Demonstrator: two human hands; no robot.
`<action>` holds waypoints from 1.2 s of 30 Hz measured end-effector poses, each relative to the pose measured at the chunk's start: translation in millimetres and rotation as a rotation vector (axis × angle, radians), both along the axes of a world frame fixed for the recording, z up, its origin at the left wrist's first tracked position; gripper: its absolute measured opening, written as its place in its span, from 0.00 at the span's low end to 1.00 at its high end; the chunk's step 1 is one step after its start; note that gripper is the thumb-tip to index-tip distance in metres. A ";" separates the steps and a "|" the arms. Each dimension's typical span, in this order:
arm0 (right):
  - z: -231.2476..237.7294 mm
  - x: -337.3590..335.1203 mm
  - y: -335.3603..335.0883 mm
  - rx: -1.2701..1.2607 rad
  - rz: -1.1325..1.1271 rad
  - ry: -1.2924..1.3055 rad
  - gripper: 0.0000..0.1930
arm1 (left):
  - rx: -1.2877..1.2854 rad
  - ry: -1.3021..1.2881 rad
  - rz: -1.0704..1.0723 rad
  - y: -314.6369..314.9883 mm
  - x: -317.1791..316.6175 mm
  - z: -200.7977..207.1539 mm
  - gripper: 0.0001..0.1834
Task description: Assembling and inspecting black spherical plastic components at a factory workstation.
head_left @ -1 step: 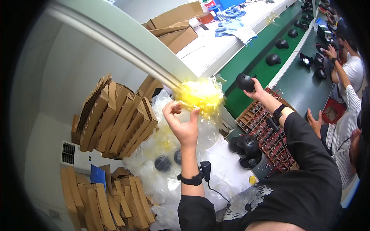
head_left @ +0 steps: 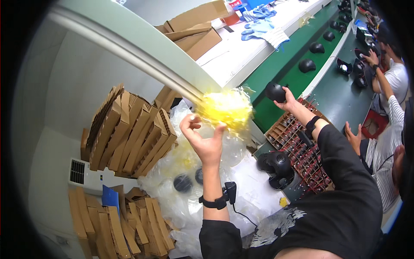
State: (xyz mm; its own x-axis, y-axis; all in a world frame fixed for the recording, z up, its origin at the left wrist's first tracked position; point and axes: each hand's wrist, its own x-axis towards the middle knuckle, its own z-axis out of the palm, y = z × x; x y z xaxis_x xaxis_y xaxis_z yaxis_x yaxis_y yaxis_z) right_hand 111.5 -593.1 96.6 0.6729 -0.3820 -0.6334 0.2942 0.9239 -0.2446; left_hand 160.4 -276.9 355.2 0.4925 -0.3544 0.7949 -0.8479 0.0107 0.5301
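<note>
Base: Log the left hand, please.

Me: Left hand (head_left: 209,144), one: fingers curled, thumb raised, a clear gap between; I can make out nothing in its hold. Just beyond its fingertips, one bright yellow wad (head_left: 226,110) of film, at the corner of a white bench (head_left: 220,67). Whether skin meets film, I cannot tell from my remote seat.

Base: Right hand?

Me: Right hand (head_left: 287,98), one: fingers and thumb closed on the side of one black dome (head_left: 274,91), held up at the near edge of the green belt (head_left: 280,75). Further beyond this hand, more black domes (head_left: 307,65) in a row on the belt. On its near side, a compartmented tray (head_left: 319,170) of small parts with red wires, and beside that one black housing (head_left: 276,165) with a perforated disc.

Base: Around the left hand?

Me: To its left, cardboard cartons (head_left: 125,134), packed on edge; beneath it, clear plastic bags (head_left: 164,190) with dark round pieces among them.

Base: Any writing?

Me: One bottle (head_left: 231,18) with orange-red contents, well beyond both hands, with a red label (head_left: 235,4) carrying white print (script noted, wording withheld). Near it, blue-and-white gloves (head_left: 265,33). Nearer than either hand, a pale printed design (head_left: 276,226) on the wearer's black shirt (head_left: 332,216).
</note>
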 end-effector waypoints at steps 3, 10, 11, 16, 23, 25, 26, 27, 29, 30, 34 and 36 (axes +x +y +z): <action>-34.8 26.5 -20.6 -0.027 -0.005 0.098 0.22 | 0.039 0.090 -0.030 0.3 11.8 -5.5 0.50; -97.2 75.7 -50.8 -0.120 -0.098 0.378 0.38 | 0.115 0.274 -0.139 -12.7 21.8 9.4 0.69; -100.8 82.2 -48.8 -0.144 -0.103 0.427 0.40 | 0.152 0.267 -0.123 -9.8 23.6 10.5 0.73; -150.7 88.7 -61.0 -0.240 -0.103 0.638 0.40 | 0.245 0.254 -0.027 20.5 -0.8 8.1 0.87; -181.6 71.0 -66.1 -0.360 -0.057 0.197 0.30 | 0.367 -0.074 -0.052 -20.3 -25.4 4.4 0.72; -128.3 65.1 -24.2 -0.230 -0.118 -0.016 0.20 | 0.394 -0.083 0.032 -15.2 -35.4 13.8 0.70; -133.9 47.5 -27.4 -0.507 -0.204 -0.029 0.22 | 0.369 -0.087 0.004 -9.7 -39.9 12.4 0.70; -134.6 26.6 -37.1 -0.531 -0.231 -0.025 0.22 | 0.305 -0.070 -0.027 2.1 -46.7 6.3 0.70; -83.6 -8.0 45.3 -0.722 -0.096 0.126 0.25 | 0.246 0.054 -0.029 51.3 -56.7 -19.9 0.70; -68.2 -24.7 68.1 -0.870 -0.067 0.179 0.27 | 0.265 0.160 -0.053 80.3 -67.7 -30.0 0.68; 10.7 -90.4 187.6 -1.506 0.399 0.033 0.15 | 0.549 0.748 -0.274 192.2 -137.2 -79.0 0.34; 40.9 -108.3 247.6 -1.647 0.777 -0.192 0.17 | 0.776 1.053 -0.334 244.9 -169.3 -132.1 0.30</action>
